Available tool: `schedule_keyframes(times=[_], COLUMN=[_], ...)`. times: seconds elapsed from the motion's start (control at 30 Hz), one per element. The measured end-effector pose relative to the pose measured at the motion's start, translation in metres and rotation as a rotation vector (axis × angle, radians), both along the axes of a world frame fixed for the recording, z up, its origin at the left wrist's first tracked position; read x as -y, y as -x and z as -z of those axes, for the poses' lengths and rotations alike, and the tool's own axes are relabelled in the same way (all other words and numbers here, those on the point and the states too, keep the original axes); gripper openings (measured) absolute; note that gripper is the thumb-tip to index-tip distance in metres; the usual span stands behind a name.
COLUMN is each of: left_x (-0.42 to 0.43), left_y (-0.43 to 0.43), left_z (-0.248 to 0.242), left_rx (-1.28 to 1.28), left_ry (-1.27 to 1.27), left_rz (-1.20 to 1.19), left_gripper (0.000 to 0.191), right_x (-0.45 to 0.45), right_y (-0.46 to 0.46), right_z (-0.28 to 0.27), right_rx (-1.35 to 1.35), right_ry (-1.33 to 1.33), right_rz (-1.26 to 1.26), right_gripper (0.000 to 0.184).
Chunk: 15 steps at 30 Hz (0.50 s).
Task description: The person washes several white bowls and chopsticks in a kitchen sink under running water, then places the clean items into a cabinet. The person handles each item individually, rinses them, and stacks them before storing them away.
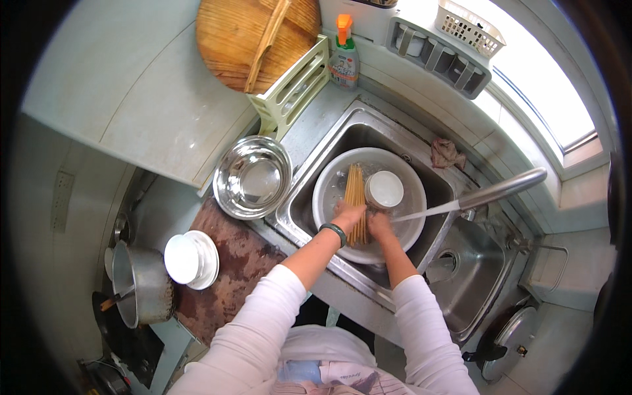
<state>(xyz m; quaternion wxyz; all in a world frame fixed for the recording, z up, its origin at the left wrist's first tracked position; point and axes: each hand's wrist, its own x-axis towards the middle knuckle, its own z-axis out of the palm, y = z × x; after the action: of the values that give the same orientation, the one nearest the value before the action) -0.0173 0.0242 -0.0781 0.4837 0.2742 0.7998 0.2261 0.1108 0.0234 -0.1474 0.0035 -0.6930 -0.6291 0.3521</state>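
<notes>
A bundle of wooden chopsticks [354, 185] stands slanted in a large pale basin [322, 170], with my left hand [349, 217] closed around its middle. My right hand [380, 226] is just to the right of the bundle, low in the basin; its fingers are partly hidden, so its grip does not show. Beyond it, a white bowl [386, 189] sits in the basin, its round base facing up. Water runs from the faucet [501, 190] close by my right hand. The basin rests in the larger compartment of a stainless steel sink [368, 121].
A shiny steel bowl [259, 183] stands left of the sink. White dishes [210, 261] are stacked on the wet brown board [237, 281], beside a metal pot [148, 286]. Behind are a spray bottle [344, 64], a green rack [296, 94] and a round wooden lid [222, 44]. A rag [447, 154] lies at the sink's rear edge.
</notes>
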Motion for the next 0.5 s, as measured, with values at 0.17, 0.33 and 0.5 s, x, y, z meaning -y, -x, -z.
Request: schedule_keyframes(times=[0.17,0.33,0.5], left_x=[-0.023,-0.038,-0.041], left_y=[0.004,0.002,0.009], left_z=[0.068,0.092,0.081], left_rx=[0.164,0.520,0.853], left_ry=[0.038,0.054,0.124], left_rz=[0.080,-0.130,-0.185], left_gripper=[0.059,0.031,0.023], right_x=[-0.009,-0.020,-0.019], right_y=[0.009,0.020,0.023], right_z=[0.013,0.037,0.036], right_rx=[0.092,-0.293,-0.908], right_ry=[-0.060,0.013,0.446], right_rz=[-0.297,-0.074,0.650], right_gripper=[0.040,0.040,0.038])
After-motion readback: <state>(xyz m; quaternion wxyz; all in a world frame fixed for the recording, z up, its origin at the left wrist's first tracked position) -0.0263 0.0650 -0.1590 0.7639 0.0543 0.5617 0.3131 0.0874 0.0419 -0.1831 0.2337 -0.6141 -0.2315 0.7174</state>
